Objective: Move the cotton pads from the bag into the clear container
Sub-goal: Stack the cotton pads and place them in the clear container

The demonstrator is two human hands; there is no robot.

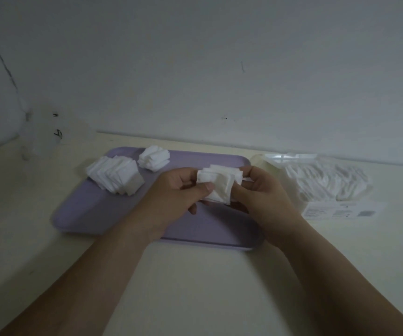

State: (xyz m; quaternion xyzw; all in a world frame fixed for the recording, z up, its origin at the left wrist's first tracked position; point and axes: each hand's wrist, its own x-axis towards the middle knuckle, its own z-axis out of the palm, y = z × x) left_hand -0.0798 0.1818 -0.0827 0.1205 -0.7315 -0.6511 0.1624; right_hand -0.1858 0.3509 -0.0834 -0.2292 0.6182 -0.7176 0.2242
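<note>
At the far left, against the wall (195,57), we can just make out a clear container (41,132), blurred and nearly lost in the dim light, standing on the pale table (195,287) well apart from everything else. Moving right, we come to a lilac tray (86,214) lying flat on the table. On its back left corner sits a fanned stack of cotton pads (115,175), leaning over so the pads overlap like tiles, and just beside it, nearer the tray's back edge, a smaller heap of pads (154,158).

Over the middle of the tray we hold a third bundle of pads (218,184) between both hands. Our left hand (173,197) grips the bundle's left side, thumb pressed on the front pad and fingers curled behind it. Our right hand (261,190) pinches the right side, thumb low on the front and fingertips along the bundle's top right edge (the pads are staggered, so several corners show). The bundle is lifted off the tray, not touching it.

To the right of the tray, close to its back right corner, lies the bag (321,180), a clear plastic pack with many white pads showing through it and a white printed label along its near edge. Its text is too small for us to read.
</note>
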